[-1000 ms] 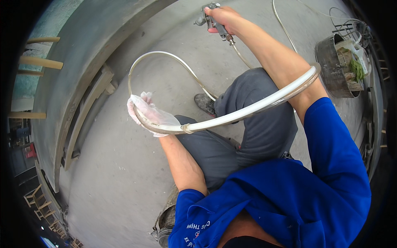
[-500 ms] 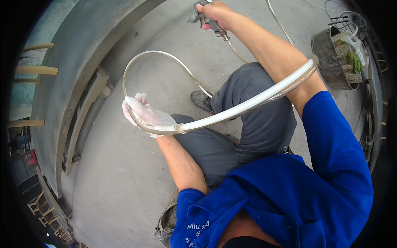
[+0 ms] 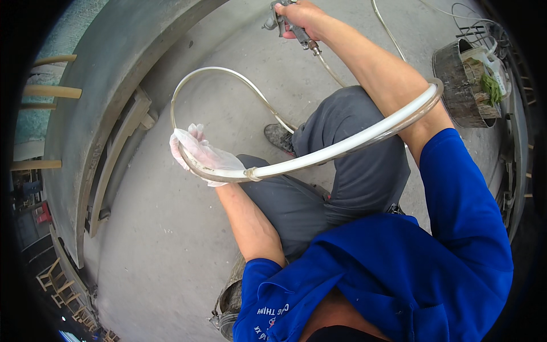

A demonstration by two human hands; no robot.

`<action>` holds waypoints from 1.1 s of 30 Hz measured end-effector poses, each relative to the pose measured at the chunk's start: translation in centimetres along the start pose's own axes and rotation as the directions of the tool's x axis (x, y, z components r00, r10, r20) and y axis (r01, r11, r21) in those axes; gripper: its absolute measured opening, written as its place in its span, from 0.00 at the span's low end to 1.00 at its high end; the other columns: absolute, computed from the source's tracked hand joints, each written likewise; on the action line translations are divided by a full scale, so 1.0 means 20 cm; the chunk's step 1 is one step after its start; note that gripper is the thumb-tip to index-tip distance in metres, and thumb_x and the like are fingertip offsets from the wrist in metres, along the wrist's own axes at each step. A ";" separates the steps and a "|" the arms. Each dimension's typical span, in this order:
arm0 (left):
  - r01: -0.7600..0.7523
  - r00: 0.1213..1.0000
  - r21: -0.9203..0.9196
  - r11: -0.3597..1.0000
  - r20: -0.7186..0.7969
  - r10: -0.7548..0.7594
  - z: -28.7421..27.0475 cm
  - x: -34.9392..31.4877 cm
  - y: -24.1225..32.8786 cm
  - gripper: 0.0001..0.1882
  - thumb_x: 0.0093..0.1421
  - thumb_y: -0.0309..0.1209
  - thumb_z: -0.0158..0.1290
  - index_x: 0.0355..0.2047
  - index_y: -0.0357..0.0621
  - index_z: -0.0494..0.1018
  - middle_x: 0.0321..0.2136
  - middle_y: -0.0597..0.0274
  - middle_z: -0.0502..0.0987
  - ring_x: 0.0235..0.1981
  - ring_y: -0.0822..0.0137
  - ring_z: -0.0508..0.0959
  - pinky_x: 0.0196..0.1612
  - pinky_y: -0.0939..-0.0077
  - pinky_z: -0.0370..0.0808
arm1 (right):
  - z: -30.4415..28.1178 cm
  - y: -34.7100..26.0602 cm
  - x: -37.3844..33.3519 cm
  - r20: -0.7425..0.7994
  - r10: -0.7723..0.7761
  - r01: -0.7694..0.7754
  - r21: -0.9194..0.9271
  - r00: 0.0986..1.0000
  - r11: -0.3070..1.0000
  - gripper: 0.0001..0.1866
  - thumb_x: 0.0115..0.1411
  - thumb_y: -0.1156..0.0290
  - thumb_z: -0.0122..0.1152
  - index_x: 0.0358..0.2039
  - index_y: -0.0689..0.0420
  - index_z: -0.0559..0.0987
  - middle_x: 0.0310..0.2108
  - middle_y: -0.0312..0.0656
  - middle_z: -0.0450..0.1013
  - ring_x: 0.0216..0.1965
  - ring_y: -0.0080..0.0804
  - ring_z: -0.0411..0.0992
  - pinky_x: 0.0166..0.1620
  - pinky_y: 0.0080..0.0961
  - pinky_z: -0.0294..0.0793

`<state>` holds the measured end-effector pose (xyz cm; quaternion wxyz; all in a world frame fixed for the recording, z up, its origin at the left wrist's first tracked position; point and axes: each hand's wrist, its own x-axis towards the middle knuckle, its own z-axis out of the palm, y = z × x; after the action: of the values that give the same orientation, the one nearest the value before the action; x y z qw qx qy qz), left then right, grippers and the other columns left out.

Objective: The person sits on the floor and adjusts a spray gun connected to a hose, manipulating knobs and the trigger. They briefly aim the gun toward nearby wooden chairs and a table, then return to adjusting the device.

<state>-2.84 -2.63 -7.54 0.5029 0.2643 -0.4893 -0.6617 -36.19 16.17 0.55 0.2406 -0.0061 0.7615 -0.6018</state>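
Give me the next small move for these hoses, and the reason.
Probably ease the hoses off the right arm with the gloved left hand, which holds them: their bend crosses that arm, while the right hand grips the spray gun.

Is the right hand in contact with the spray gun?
Touching. The head view shows the right hand wrapped around the spray gun, with no gap between them.
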 end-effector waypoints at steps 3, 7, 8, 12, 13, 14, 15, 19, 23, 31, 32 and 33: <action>0.016 1.000 -0.002 1.000 -0.022 -0.016 0.02 0.00 0.01 0.27 0.73 0.41 0.61 0.66 0.48 0.67 0.46 0.53 0.84 0.46 0.57 0.83 0.57 0.59 0.77 | 0.00 0.00 0.00 0.033 0.014 -0.014 0.010 0.999 1.000 0.18 0.79 0.55 0.54 0.43 0.53 0.85 0.34 0.39 0.84 0.29 0.31 0.76 0.29 0.37 0.83; 0.019 0.999 0.027 0.999 -0.035 -0.018 0.02 -0.01 0.03 0.26 0.73 0.41 0.61 0.65 0.48 0.67 0.46 0.54 0.84 0.46 0.58 0.83 0.56 0.61 0.77 | 0.01 -0.01 -0.02 -0.007 0.036 -0.035 0.043 0.999 0.998 0.17 0.79 0.54 0.54 0.46 0.52 0.84 0.36 0.39 0.84 0.31 0.31 0.76 0.32 0.36 0.84; 0.035 0.999 0.039 0.999 -0.029 -0.034 0.02 -0.01 0.03 0.24 0.74 0.42 0.59 0.64 0.48 0.68 0.47 0.55 0.82 0.48 0.60 0.83 0.57 0.61 0.78 | 0.01 -0.01 -0.03 -0.010 0.038 -0.038 0.033 0.999 0.999 0.17 0.78 0.54 0.54 0.47 0.52 0.84 0.37 0.39 0.84 0.32 0.31 0.77 0.32 0.36 0.84; 0.029 1.000 0.067 0.997 0.002 -0.029 0.01 0.00 0.03 0.21 0.77 0.43 0.55 0.62 0.48 0.68 0.50 0.58 0.78 0.51 0.64 0.81 0.58 0.62 0.79 | 0.01 -0.02 -0.03 0.026 0.039 -0.038 -0.013 0.999 0.999 0.17 0.78 0.53 0.55 0.49 0.51 0.83 0.39 0.39 0.85 0.35 0.31 0.77 0.34 0.38 0.84; 0.039 0.999 0.072 0.997 -0.002 -0.039 0.01 0.00 0.03 0.21 0.77 0.43 0.55 0.62 0.48 0.68 0.50 0.58 0.78 0.51 0.64 0.81 0.58 0.62 0.79 | 0.01 -0.02 -0.03 0.047 0.036 -0.035 -0.027 0.998 0.999 0.17 0.78 0.53 0.55 0.50 0.51 0.82 0.39 0.39 0.85 0.36 0.31 0.77 0.34 0.39 0.84; 0.025 1.000 0.067 0.997 0.003 -0.025 0.02 0.00 0.03 0.21 0.77 0.43 0.55 0.62 0.48 0.68 0.50 0.58 0.78 0.51 0.64 0.81 0.58 0.62 0.79 | 0.01 -0.02 -0.03 0.041 0.034 -0.033 -0.021 0.999 0.999 0.16 0.78 0.53 0.55 0.50 0.51 0.82 0.39 0.38 0.85 0.35 0.31 0.77 0.34 0.39 0.84; 0.026 1.000 0.072 0.997 -0.003 -0.026 0.02 0.00 0.03 0.21 0.77 0.43 0.55 0.62 0.48 0.68 0.50 0.58 0.78 0.51 0.64 0.81 0.58 0.62 0.80 | 0.01 -0.01 -0.03 0.035 0.031 -0.030 -0.014 0.999 0.999 0.16 0.78 0.53 0.55 0.50 0.50 0.82 0.39 0.38 0.85 0.35 0.31 0.77 0.34 0.39 0.84; 0.070 0.997 0.089 0.994 -0.050 -0.066 0.03 0.00 0.04 0.21 0.77 0.42 0.55 0.62 0.48 0.68 0.50 0.57 0.79 0.50 0.64 0.82 0.57 0.63 0.80 | 0.01 -0.01 -0.02 0.037 0.027 -0.026 -0.023 0.999 0.999 0.15 0.78 0.53 0.55 0.50 0.50 0.81 0.39 0.38 0.85 0.35 0.31 0.77 0.34 0.39 0.84; 0.053 0.998 0.062 0.997 -0.041 -0.051 0.02 0.00 0.04 0.22 0.75 0.42 0.58 0.63 0.48 0.68 0.48 0.56 0.81 0.49 0.62 0.82 0.57 0.63 0.79 | 0.01 -0.01 -0.02 0.029 0.034 -0.032 -0.044 0.999 0.999 0.15 0.77 0.53 0.55 0.50 0.50 0.81 0.39 0.38 0.85 0.35 0.31 0.77 0.34 0.39 0.84; 0.073 0.995 0.077 0.994 -0.070 -0.067 0.04 0.00 0.05 0.23 0.75 0.42 0.58 0.63 0.49 0.69 0.47 0.55 0.82 0.47 0.62 0.83 0.56 0.64 0.79 | 0.00 0.00 -0.03 0.041 0.000 0.003 -0.058 0.999 0.998 0.15 0.77 0.55 0.56 0.45 0.52 0.83 0.35 0.38 0.84 0.26 0.29 0.75 0.30 0.37 0.82; 0.080 0.994 0.082 0.993 -0.074 -0.074 0.04 0.00 0.05 0.23 0.74 0.42 0.58 0.63 0.49 0.69 0.46 0.56 0.82 0.47 0.63 0.83 0.55 0.65 0.79 | 0.00 -0.01 -0.04 0.055 0.004 -0.001 -0.055 0.998 0.998 0.15 0.77 0.55 0.56 0.44 0.52 0.84 0.35 0.38 0.84 0.25 0.29 0.74 0.30 0.37 0.81; 0.088 0.994 0.087 0.992 -0.078 -0.081 0.04 0.00 0.05 0.23 0.74 0.42 0.58 0.63 0.49 0.69 0.46 0.56 0.82 0.46 0.63 0.83 0.55 0.66 0.79 | 0.00 -0.01 -0.04 0.069 0.007 -0.004 -0.052 0.998 0.999 0.15 0.76 0.56 0.56 0.43 0.52 0.84 0.34 0.38 0.84 0.23 0.28 0.73 0.29 0.37 0.81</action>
<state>-3.12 -2.23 -6.25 0.4798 0.3318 -0.4879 -0.6494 -35.52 16.37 0.97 0.2681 -0.0310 0.7681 -0.5806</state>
